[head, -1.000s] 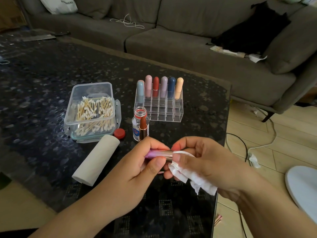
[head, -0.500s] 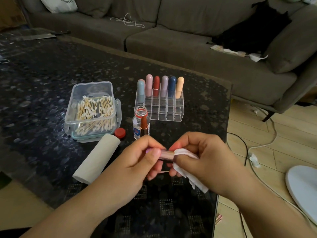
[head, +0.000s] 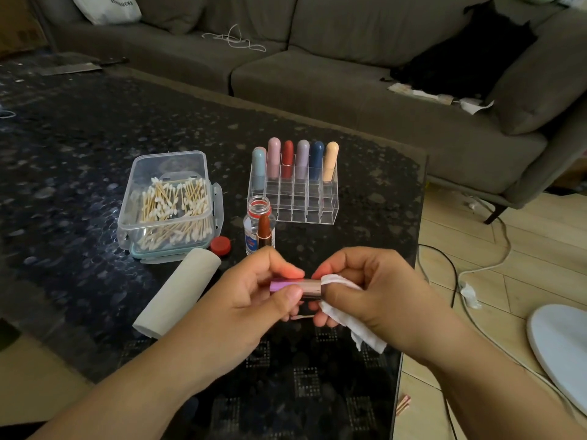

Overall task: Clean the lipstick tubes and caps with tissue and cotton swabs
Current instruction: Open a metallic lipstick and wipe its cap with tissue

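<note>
Nearest us, our left hand (head: 254,300) pinches the purple-to-silver metallic lipstick cap (head: 295,285) level above the dark patterned glass table (head: 79,154), while our right hand (head: 374,300) pinches the crumpled white tissue (head: 355,325) around its right end. Excess wiping pressure could twist the smooth cap free, dropping it toward the uncapped brown lipstick (head: 264,228) and open clear bottle (head: 258,217) beyond. The tissue hides the cap's rim, so remaining residue cannot be judged.

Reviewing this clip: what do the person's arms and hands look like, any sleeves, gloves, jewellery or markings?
Both forearms are bare up to the frame edge, with no sleeve in view. The left hand and right hand wear no gloves, and no rings, watch or bracelet show. The nails look short; whether they are painted cannot be told. No markings are visible.
</note>
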A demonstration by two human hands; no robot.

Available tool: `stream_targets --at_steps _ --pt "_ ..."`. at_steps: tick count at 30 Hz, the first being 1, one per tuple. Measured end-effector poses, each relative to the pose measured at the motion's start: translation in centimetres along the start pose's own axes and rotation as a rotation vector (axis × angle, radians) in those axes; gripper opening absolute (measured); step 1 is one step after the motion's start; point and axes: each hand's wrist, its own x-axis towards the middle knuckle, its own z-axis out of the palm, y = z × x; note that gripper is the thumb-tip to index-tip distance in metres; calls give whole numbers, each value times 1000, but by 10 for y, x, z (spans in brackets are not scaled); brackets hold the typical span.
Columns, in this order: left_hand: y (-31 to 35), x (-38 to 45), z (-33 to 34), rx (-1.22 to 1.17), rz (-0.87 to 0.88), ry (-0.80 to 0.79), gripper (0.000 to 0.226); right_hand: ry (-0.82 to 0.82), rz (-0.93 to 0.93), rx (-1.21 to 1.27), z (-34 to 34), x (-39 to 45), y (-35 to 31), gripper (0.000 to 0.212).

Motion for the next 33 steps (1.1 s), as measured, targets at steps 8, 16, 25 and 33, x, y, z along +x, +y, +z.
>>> stream_targets --at_steps 8,16,25,33 --pt "0 1 1 72 -24 -9 12 31 0 -57 0 4 5 13" --pt "-2 3 -1 64 -71 7 34 25 -1 -19 4 9 8 12" --pt "-2 6 -13 165 -8 150 13 83 63 121 -7 28 12 9" --pt "-8 -4 -36 609 -66 203 21 317 -24 -443 -19 57 43 8"
